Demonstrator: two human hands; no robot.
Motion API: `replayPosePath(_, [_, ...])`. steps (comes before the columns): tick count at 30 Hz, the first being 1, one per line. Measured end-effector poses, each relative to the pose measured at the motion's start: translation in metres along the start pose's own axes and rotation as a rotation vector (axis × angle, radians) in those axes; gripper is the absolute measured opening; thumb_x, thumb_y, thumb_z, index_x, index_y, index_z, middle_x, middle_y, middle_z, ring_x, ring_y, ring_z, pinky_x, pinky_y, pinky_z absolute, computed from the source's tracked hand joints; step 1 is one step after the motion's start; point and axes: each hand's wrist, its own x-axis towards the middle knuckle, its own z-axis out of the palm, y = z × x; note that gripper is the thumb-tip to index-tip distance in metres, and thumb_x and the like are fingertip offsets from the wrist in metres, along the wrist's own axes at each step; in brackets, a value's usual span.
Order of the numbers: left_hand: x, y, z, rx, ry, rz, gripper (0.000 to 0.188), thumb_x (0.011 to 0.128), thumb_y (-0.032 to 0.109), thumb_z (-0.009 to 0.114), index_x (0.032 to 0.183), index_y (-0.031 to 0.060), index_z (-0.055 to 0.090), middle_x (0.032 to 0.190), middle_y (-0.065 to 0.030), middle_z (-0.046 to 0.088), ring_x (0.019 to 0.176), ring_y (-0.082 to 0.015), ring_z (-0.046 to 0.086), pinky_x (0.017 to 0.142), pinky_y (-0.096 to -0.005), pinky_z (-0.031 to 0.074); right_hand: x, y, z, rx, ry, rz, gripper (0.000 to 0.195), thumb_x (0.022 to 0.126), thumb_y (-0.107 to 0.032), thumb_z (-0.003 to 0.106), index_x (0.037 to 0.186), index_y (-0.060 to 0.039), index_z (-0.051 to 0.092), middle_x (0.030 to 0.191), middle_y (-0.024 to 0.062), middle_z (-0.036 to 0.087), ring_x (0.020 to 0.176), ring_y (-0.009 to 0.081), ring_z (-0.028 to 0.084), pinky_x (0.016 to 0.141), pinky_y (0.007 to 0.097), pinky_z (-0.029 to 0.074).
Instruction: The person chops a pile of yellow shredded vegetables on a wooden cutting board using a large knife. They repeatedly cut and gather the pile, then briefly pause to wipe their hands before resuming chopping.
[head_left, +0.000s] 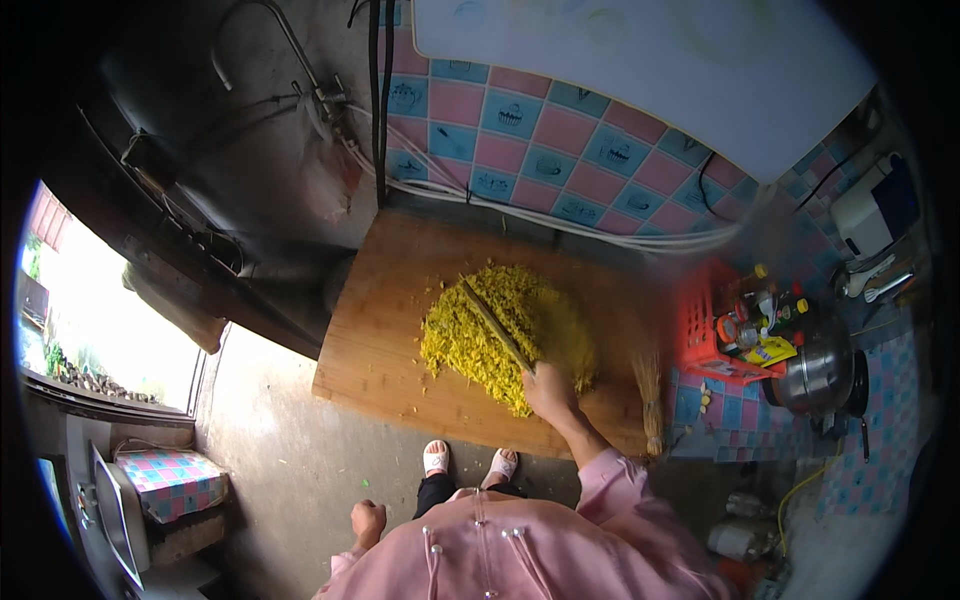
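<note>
My right hand (553, 394) grips the handle end of a long, narrow blade-like tool (491, 322), seen nearly edge-on, probably a kitchen knife. It slants across a heap of finely chopped yellow-green food (465, 345), which looks like vegetable. The heap is spread over the middle of a large wooden board (367, 330), with small bits scattered around its edges. A blurred patch in the view veils the heap's right side. Down at my left side, my left hand (368, 523) hangs with curled fingers, away from the board, and nothing shows in it.
A bundled straw whisk (649, 405) lies along the board's right edge. Beyond it stand a red plastic basket (694, 330) of bottles and packets and a metal pot (817, 364). White cables (600, 238) run along the tiled wall behind. Bottles (742, 536) sit low at the right.
</note>
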Motion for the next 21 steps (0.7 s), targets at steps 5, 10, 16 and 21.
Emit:
replayPosePath(5, [0.002,-0.015,-0.002,0.024,-0.048,-0.012,0.026,0.074,0.023,0.063,0.089,0.0036,0.072,0.092,-0.0225,0.068,0.092,-0.0364,0.066,0.081,-0.0425,0.052,0.007,-0.008,0.012,-0.033,0.008,-0.045,0.027,0.086,-0.023,0.059,0.082,0.0028,0.063,0.076,0.0258,0.063,0.074,0.0426,0.063,0.066,0.0487,0.048])
replayPosePath(10, [-0.003,-0.006,-0.003,-0.004,-0.034,0.008,0.031,0.077,0.029,0.064,0.09,0.0017,0.071,0.093,-0.0228,0.068,0.093,-0.0368,0.066,0.082,-0.0428,0.051,0.01,-0.008,0.012,-0.015,0.013,-0.034,0.028,0.086,-0.023,0.059,0.081,0.0036,0.063,0.075,0.0263,0.062,0.073,0.0431,0.062,0.064,0.0491,0.048])
replayPosePath(16, [-0.001,-0.011,0.003,-0.021,-0.024,-0.006,0.032,0.079,0.029,0.063,0.09,0.0,0.071,0.093,-0.0238,0.067,0.094,-0.0368,0.065,0.083,-0.0426,0.05,-0.014,-0.056,0.016,0.178,-0.086,-0.076,0.026,0.088,-0.02,0.058,0.077,0.0028,0.062,0.069,0.0242,0.063,0.065,0.0389,0.064,0.06,0.0476,0.05])
replayPosePath(21, [0.008,-0.012,0.004,-0.022,-0.024,0.015,0.032,0.079,0.029,0.063,0.088,-0.0011,0.07,0.091,-0.0248,0.067,0.091,-0.0375,0.066,0.082,-0.0428,0.05,-0.015,-0.094,0.081,0.165,-0.179,-0.178,0.032,0.086,-0.027,0.06,0.078,0.0036,0.064,0.069,0.0228,0.064,0.064,0.0386,0.064,0.058,0.0468,0.049])
